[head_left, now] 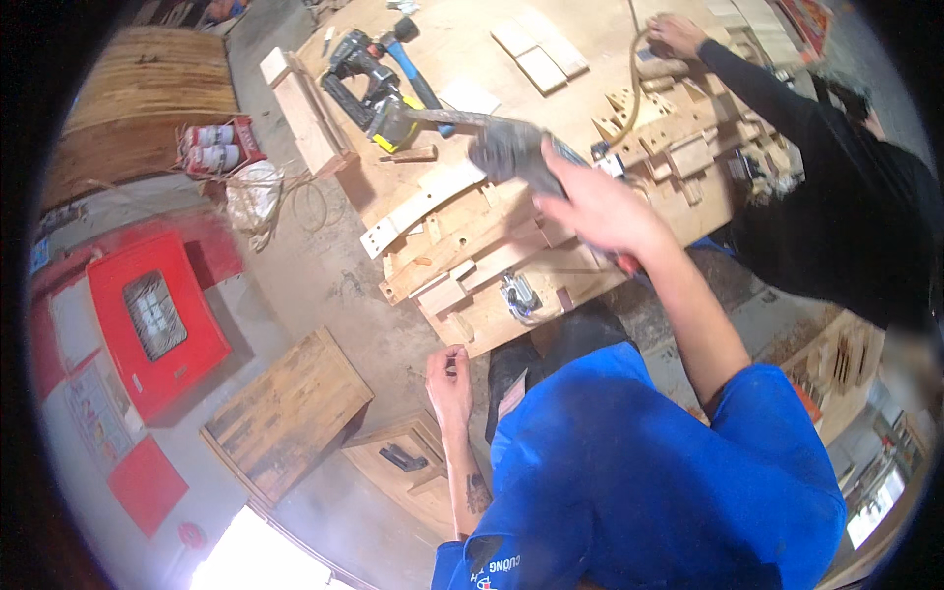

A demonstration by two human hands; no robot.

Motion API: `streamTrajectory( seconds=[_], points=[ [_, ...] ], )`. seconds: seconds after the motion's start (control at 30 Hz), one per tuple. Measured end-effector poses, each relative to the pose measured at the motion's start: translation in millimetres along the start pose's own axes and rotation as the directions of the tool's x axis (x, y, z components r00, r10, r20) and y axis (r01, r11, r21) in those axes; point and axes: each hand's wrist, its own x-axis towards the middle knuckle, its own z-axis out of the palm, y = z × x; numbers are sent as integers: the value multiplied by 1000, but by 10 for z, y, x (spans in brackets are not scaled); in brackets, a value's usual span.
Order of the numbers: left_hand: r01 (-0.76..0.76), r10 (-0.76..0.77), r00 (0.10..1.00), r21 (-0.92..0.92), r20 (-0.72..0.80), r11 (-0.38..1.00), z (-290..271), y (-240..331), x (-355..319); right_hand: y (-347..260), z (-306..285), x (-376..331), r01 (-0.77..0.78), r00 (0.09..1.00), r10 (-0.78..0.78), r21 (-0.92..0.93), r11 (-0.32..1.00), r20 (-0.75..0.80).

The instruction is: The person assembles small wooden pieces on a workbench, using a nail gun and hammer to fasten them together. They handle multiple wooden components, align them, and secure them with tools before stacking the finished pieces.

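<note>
My right hand [610,211] reaches over the workbench and is closed round a dark grey handheld power tool [506,152]. Motion blurs the tool, so its exact kind does not show. My left hand [449,379] hangs low beside the bench's near left corner, its fingers curled; whatever they may hold is too small to make out. Under the tool lie a pale drilled wooden strip [418,216] and longer wooden rails [482,246]. A small metal clamp-like fitting [519,295] sits near the front edge.
A black and yellow cordless nailer [379,98] and a blue-handled hammer [413,64] lie across the bench. Joined boards [539,51] are at the back. A co-worker's hand [677,34] rests by a hose [634,98] at right. A wooden panel [285,413] stands lower left.
</note>
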Motion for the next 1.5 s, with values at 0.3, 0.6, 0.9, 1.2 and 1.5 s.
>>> streamTrajectory(
  seconds=[0.3, 0.6, 0.9, 1.2, 1.5],
  points=[
    [-33, 54, 997, -356, 50, 934, 772, 1259, 2147, -62, -289, -822, -53, 965, 29, 83, 995, 259],
    [208, -206, 910, -35, -359, 978, 1633, 1993, 3659, -47, -405, -1160, -427, 892, 452, 372, 824, 22],
    [112, -89, 993, -871, 79, 479, 913, 1684, 3444, 163, -178, 523, -95, 985, 104, -70, 993, 135],
    [-26, -28, 996, -550, -89, 834, -569, 781, 1618, 99, 1026, 2410, -115, 988, 154, -683, 721, -4],
    [121, -264, 947, -556, -183, 822, -790, -162, 406, 223, 1688, 2095, -61, 955, -87, -471, 880, -285]
  ],
)
